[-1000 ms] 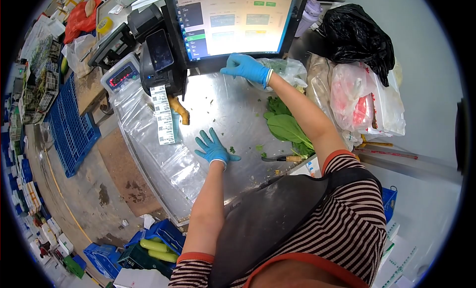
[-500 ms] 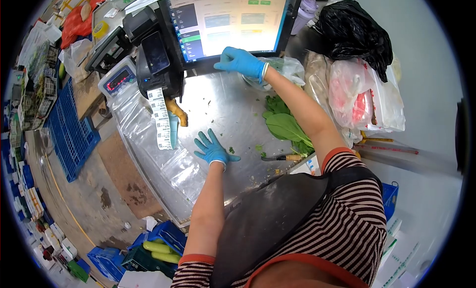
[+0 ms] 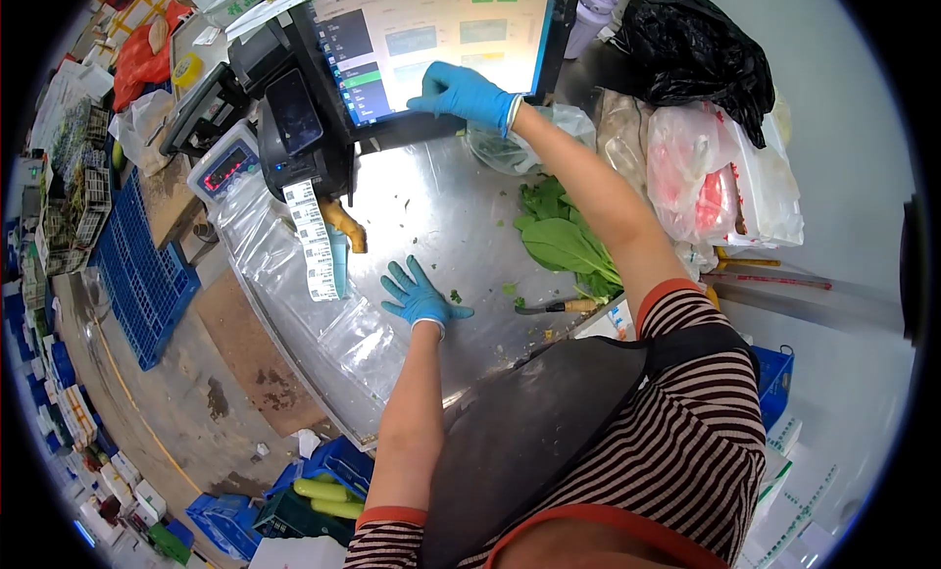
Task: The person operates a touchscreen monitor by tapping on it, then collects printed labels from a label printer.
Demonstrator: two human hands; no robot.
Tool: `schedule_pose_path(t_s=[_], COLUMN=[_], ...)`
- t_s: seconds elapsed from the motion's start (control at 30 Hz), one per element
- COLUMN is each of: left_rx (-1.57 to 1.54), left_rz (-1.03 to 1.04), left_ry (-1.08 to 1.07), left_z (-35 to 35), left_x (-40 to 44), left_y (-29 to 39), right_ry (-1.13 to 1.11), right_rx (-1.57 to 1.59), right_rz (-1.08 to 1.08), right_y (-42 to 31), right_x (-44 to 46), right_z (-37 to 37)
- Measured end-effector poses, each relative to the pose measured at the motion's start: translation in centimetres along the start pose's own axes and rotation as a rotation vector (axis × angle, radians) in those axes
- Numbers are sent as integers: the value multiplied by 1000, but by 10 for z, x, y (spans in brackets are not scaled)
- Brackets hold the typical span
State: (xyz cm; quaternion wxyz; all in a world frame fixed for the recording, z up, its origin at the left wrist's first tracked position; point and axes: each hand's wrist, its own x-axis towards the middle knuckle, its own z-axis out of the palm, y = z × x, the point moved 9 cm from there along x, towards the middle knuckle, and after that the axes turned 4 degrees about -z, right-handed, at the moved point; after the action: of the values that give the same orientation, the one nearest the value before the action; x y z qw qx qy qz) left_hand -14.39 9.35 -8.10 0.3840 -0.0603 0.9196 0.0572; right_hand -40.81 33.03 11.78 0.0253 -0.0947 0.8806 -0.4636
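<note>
My left hand (image 3: 420, 298), in a blue glove, rests on the metal table (image 3: 431, 201) with its fingers spread. My right hand (image 3: 469, 96), also gloved, is in front of the lower part of the lit monitor (image 3: 426, 45). Its fingers are curled in and I see nothing in them; whether a fingertip touches the screen I cannot tell. Below my right forearm lie green leafy vegetables (image 3: 561, 241) and a knife (image 3: 557, 307) with a wooden handle. Left of them, a strip of printed labels (image 3: 316, 250) hangs from the black printer (image 3: 294, 128), beside a brown ginger-like root (image 3: 345, 224).
A scale (image 3: 227, 165) with red digits stands left of the printer. Clear plastic bags (image 3: 279, 236) cover the table's left side. A black bag (image 3: 691, 54) and white bags (image 3: 691, 162) are piled at the right. Blue crates (image 3: 223, 523) stand on the floor.
My right hand has shifted slightly left and up across the monitor's lower part. My left hand stays flat in place. The whole view has turned a little.
</note>
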Motion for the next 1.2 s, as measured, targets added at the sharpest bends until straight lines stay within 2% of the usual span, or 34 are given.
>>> schedule_pose_path(t_s=[0.57, 0.77, 0.83, 1.0, 1.1, 1.13, 1.2], left_rx=[-1, 23, 30, 32, 55, 53, 50], left_rz=[-8, -24, -19, -3, -27, -26, -23], left_ry=[5, -5, -7, -22, -19, -14, -5], left_z=[-1, -1, 0, 1, -2, -2, -1], left_x=[-1, -1, -1, 0, -2, -2, -2], left_y=[0, 0, 1, 0, 1, 1, 0], right_ry=[116, 70, 11, -40, 58, 106, 129], right_rx=[-58, 78, 53, 39, -64, -40, 27], right_rz=[-42, -34, 31, 40, -13, -61, -15], right_y=[15, 2, -4, -2, 0, -4, 1], right_x=[40, 18, 4, -7, 5, 11, 21], right_z=[-36, -22, -12, 3, -17, -29, -49])
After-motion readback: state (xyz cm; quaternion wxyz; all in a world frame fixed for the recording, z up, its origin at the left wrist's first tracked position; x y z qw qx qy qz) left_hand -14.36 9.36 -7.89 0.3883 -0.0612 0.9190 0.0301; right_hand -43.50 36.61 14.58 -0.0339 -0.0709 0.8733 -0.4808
